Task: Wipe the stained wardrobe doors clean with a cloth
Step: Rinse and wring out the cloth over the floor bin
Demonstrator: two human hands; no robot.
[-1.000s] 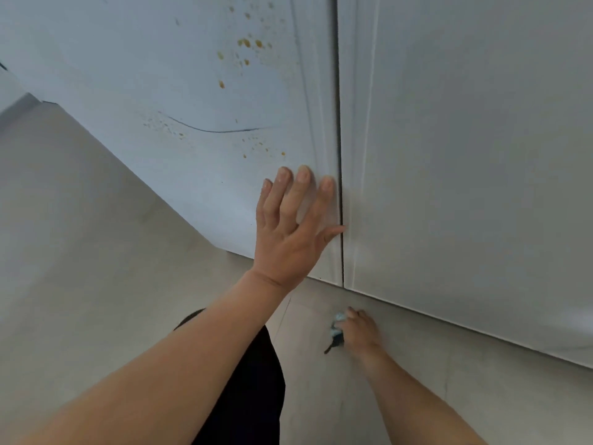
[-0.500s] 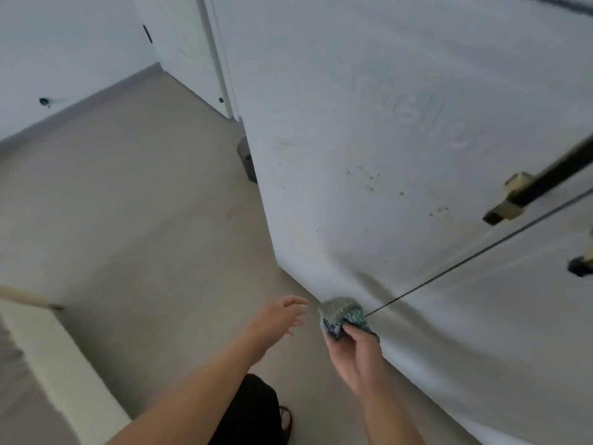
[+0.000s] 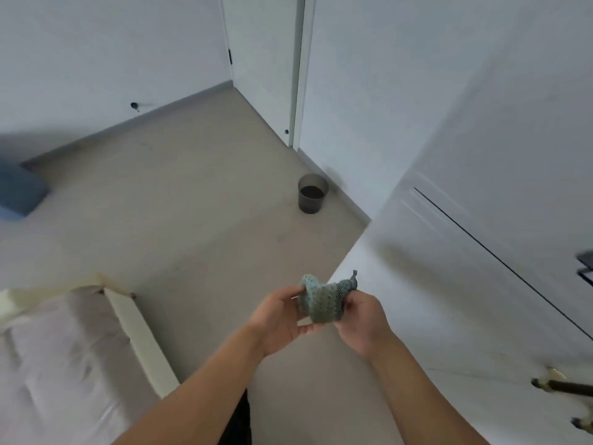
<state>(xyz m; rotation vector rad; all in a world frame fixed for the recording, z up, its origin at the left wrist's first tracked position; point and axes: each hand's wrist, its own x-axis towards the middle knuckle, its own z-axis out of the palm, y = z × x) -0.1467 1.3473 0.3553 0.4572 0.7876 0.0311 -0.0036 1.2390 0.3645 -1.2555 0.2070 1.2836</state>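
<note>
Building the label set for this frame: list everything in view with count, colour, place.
cloth: one, teal-green, bunched between both hands
wardrobe doors: two panels visible, white, right side, dark seam between
handle: one clear, dark bar on brass mounts, lower right
bin: one, dark grey, on floor by the wall
room door: one, white, top centre
bed: one, pale mattress, cream frame, lower left
blue object: one, left edge, cannot identify
floor: beige
left hand: grips cloth
right hand: grips cloth
</note>
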